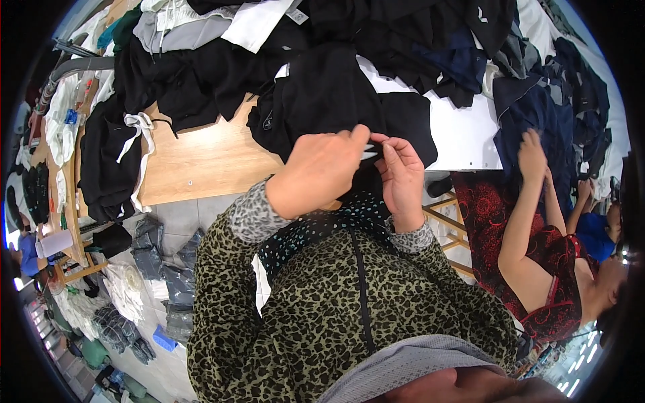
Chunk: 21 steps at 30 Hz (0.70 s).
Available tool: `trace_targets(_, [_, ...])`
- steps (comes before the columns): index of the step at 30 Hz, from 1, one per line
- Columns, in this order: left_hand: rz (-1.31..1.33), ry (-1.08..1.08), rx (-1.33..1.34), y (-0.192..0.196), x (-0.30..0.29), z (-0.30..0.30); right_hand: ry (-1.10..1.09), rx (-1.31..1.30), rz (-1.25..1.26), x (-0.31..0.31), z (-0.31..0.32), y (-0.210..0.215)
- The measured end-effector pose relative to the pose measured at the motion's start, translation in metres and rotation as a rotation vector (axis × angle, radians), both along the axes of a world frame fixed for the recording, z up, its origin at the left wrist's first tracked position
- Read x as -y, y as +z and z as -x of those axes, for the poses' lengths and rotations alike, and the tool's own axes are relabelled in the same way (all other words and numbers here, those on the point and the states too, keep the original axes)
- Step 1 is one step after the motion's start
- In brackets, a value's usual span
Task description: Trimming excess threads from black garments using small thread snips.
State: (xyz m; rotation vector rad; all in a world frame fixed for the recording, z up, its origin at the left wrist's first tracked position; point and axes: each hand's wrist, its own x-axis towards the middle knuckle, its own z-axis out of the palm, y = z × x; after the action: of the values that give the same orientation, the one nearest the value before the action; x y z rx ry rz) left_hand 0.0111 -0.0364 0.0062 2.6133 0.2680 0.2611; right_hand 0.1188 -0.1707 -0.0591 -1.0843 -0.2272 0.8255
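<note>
A black garment [329, 91] lies spread over the near table edge in front of me. My left hand [321, 168] is closed, back upward, around what look like small thread snips [367, 153]; their pale pointed blades show between its fingers and my other hand. Just to the right, my right hand [401, 176] has thumb and forefinger pinched together over the black cloth, close to the blade tips. Whatever sits in that pinch is too small to make out. The fingertips of both hands nearly meet.
The wooden tabletop [201, 161] and a white board [463, 134] flank the garment. Dark clothes [222, 74] are heaped behind. On the right, a co-worker's hand [531, 154] rests on navy cloth [521, 111]. Grey plastic packages [178, 282] lie on the floor at left.
</note>
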Motion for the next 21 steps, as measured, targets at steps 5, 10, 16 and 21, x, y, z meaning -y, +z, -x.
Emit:
trace_targets(5, [0.268, 0.33, 0.299, -0.031, 0.019, 0.014, -0.052, -0.132, -0.111, 0.001, -0.005, 0.004])
trace_targets(10, [0.091, 0.426, 0.515, -0.09, 0.044, 0.002, -0.003, -0.108, -0.126, -0.004, 0.002, 0.004])
trace_targets(16, [0.626, 0.241, 0.328, -0.08, 0.002, 0.014, 0.245, 0.45, 0.239, 0.004, -0.018, -0.002])
trace_targets(21, [1.553, 0.308, 0.277, -0.085, 0.004, 0.016, 0.223, 0.22, 0.198, 0.003, -0.027, 0.019])
